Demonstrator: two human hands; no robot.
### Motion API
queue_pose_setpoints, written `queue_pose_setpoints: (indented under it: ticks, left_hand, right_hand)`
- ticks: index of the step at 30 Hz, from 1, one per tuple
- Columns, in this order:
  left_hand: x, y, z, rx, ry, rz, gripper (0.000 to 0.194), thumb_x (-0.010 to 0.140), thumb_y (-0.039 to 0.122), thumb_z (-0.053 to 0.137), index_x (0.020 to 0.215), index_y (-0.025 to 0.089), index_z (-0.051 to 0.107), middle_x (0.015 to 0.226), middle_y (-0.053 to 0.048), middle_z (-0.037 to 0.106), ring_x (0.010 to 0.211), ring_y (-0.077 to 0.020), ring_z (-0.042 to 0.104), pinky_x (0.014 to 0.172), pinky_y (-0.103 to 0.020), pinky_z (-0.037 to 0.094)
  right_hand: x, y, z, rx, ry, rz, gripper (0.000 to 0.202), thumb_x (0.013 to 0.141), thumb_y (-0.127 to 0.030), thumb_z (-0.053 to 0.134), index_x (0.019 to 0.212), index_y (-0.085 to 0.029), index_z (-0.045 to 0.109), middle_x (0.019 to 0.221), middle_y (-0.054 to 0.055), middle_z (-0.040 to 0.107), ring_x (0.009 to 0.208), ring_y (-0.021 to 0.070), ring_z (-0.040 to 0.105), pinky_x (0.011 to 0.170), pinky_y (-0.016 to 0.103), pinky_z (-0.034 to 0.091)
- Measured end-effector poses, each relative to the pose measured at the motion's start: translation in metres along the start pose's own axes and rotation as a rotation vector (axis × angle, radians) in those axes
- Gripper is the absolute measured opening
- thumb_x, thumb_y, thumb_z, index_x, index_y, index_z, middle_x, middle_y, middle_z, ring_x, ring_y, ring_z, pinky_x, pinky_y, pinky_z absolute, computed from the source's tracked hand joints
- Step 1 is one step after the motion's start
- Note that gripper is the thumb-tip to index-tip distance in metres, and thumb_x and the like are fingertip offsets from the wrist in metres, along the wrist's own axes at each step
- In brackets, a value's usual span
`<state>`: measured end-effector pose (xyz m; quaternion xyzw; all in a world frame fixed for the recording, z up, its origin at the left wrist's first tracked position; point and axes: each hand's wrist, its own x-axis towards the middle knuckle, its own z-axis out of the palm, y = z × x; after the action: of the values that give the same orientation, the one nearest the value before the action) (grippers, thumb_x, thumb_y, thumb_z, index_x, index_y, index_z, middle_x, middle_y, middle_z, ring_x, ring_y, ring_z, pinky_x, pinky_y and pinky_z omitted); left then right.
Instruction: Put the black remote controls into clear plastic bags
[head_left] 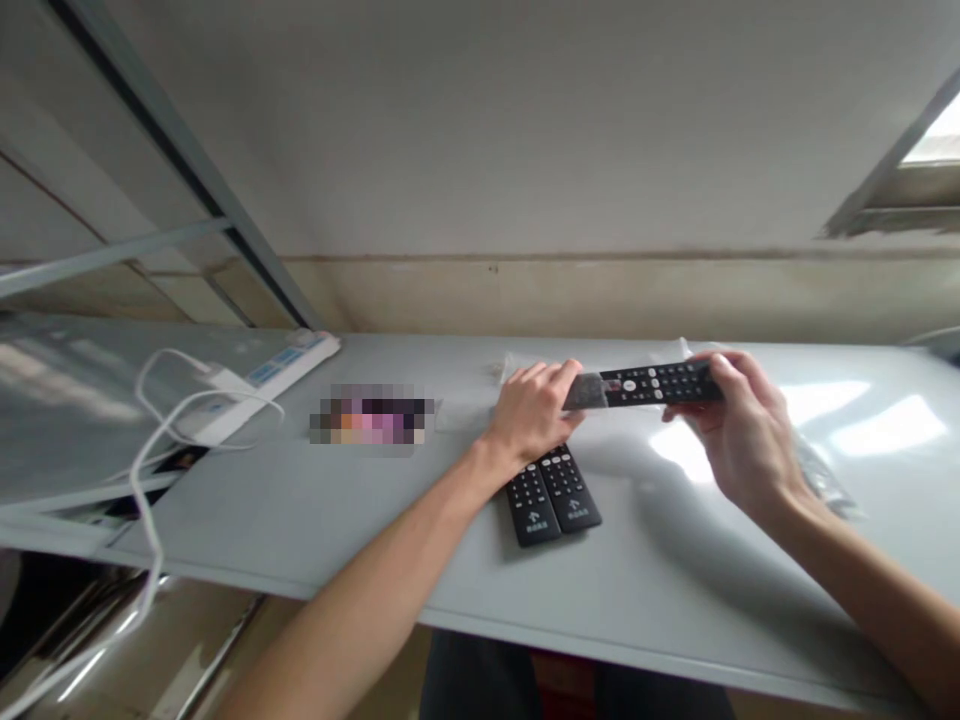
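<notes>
A black remote control (649, 385) is held level above the table, one end in each hand. My left hand (534, 405) is closed around its left end, where a strip of clear plastic film (586, 391) covers part of it. My right hand (746, 425) grips the right end, thumb on top and fingers beneath. Below my left hand, two more black remotes lie side by side on the table, the left one (534, 505) and the right one (571, 490); their upper ends are hidden by the hand.
Clear plastic bags (825, 480) lie behind and beside my right hand. On the left, a white power strip (262, 385) has a white cable (142, 480) looping off the grey table (360, 520). A blurred-out object (371, 420) lies nearby. A metal frame (195, 180) rises at left.
</notes>
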<state>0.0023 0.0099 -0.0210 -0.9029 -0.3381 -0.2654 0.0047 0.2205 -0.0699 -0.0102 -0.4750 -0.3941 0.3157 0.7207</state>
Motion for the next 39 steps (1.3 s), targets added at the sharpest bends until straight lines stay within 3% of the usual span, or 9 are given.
queue_pose_setpoints:
  ticks: [5, 10, 12, 17, 22, 29, 32, 36, 39]
  left_hand:
    - [0.0, 0.004, 0.0, 0.014, -0.032, 0.048, 0.023, 0.1, 0.029, 0.062, 0.121, 0.018, 0.061, 0.108, -0.008, 0.076, 0.099, -0.0255, 0.07, 0.085, -0.038, 0.052]
    - [-0.002, 0.009, -0.005, 0.022, -0.092, 0.261, 0.026, 0.107, 0.034, 0.057, 0.128, 0.017, 0.059, 0.114, -0.009, 0.073, 0.108, -0.0259, 0.068, 0.09, -0.037, 0.051]
    - [-0.002, 0.011, -0.009, 0.035, -0.085, 0.295, 0.039, 0.107, 0.034, 0.057, 0.143, 0.017, 0.052, 0.123, -0.011, 0.07, 0.116, -0.0269, 0.065, 0.097, -0.038, 0.05]
    - [0.0, 0.008, -0.012, 0.046, -0.042, 0.192, 0.077, 0.101, 0.032, 0.065, 0.166, 0.022, 0.026, 0.136, -0.011, 0.064, 0.129, -0.0298, 0.058, 0.11, -0.044, 0.045]
    - [0.001, 0.003, -0.006, 0.026, -0.07, 0.022, 0.062, 0.099, 0.03, 0.065, 0.155, 0.019, 0.042, 0.13, -0.012, 0.07, 0.12, -0.0299, 0.066, 0.103, -0.044, 0.051]
    - [0.001, 0.008, -0.008, -0.011, -0.108, -0.062, 0.027, 0.097, 0.027, 0.066, 0.123, 0.02, 0.061, 0.117, -0.007, 0.077, 0.099, -0.0249, 0.075, 0.078, -0.035, 0.053]
    - [0.001, 0.009, -0.01, -0.007, -0.102, -0.093, 0.023, 0.098, 0.028, 0.065, 0.12, 0.02, 0.062, 0.114, -0.006, 0.078, 0.095, -0.0245, 0.076, 0.071, -0.034, 0.049]
    - [0.0, 0.009, -0.011, -0.001, -0.093, -0.094, 0.022, 0.098, 0.028, 0.064, 0.118, 0.02, 0.062, 0.114, -0.006, 0.079, 0.093, -0.0241, 0.076, 0.07, -0.033, 0.048]
    - [0.0, 0.009, -0.01, -0.005, -0.088, -0.063, 0.021, 0.099, 0.026, 0.063, 0.119, 0.019, 0.062, 0.114, -0.007, 0.078, 0.096, -0.0238, 0.075, 0.072, -0.033, 0.049]
  right_hand:
    - [-0.023, 0.003, 0.008, -0.184, -0.251, -0.041, 0.028, 0.102, -0.053, 0.066, 0.11, -0.026, 0.069, 0.096, 0.003, 0.068, 0.08, 0.0196, 0.07, 0.069, 0.036, 0.066]
    - [-0.033, 0.014, 0.01, -0.416, -0.496, -0.055, 0.038, 0.106, -0.056, 0.059, 0.131, -0.027, 0.055, 0.075, -0.002, 0.067, 0.071, 0.0197, 0.067, 0.074, 0.038, 0.059]
    - [-0.03, 0.016, 0.009, -0.403, -0.44, -0.084, 0.039, 0.105, -0.056, 0.061, 0.129, -0.027, 0.052, 0.073, -0.003, 0.068, 0.069, 0.0201, 0.068, 0.07, 0.036, 0.057]
    - [-0.009, 0.01, 0.0, -0.239, -0.105, -0.134, 0.044, 0.095, -0.054, 0.076, 0.118, -0.03, 0.047, 0.073, -0.005, 0.07, 0.053, 0.0177, 0.066, 0.052, 0.031, 0.053]
    - [0.006, 0.002, -0.007, -0.098, 0.062, -0.184, 0.048, 0.088, -0.045, 0.086, 0.109, -0.03, 0.045, 0.074, -0.005, 0.072, 0.046, 0.0157, 0.061, 0.039, 0.028, 0.046]
    - [-0.008, 0.0, 0.0, -0.114, -0.081, -0.117, 0.029, 0.097, -0.05, 0.075, 0.112, -0.032, 0.059, 0.08, -0.002, 0.073, 0.053, 0.0185, 0.068, 0.043, 0.031, 0.054]
    - [-0.015, 0.001, 0.002, -0.122, -0.189, -0.054, 0.031, 0.101, -0.054, 0.069, 0.118, -0.029, 0.067, 0.087, 0.001, 0.074, 0.063, 0.0195, 0.072, 0.045, 0.031, 0.055]
    - [-0.022, 0.0, 0.004, -0.192, -0.432, 0.015, 0.039, 0.104, -0.052, 0.066, 0.13, -0.023, 0.075, 0.084, 0.004, 0.074, 0.067, 0.0184, 0.071, 0.051, 0.03, 0.057]
    - [-0.022, -0.004, 0.003, -0.243, -0.483, -0.023, 0.032, 0.102, -0.047, 0.07, 0.117, -0.021, 0.081, 0.085, 0.005, 0.075, 0.068, 0.0177, 0.07, 0.054, 0.03, 0.058]
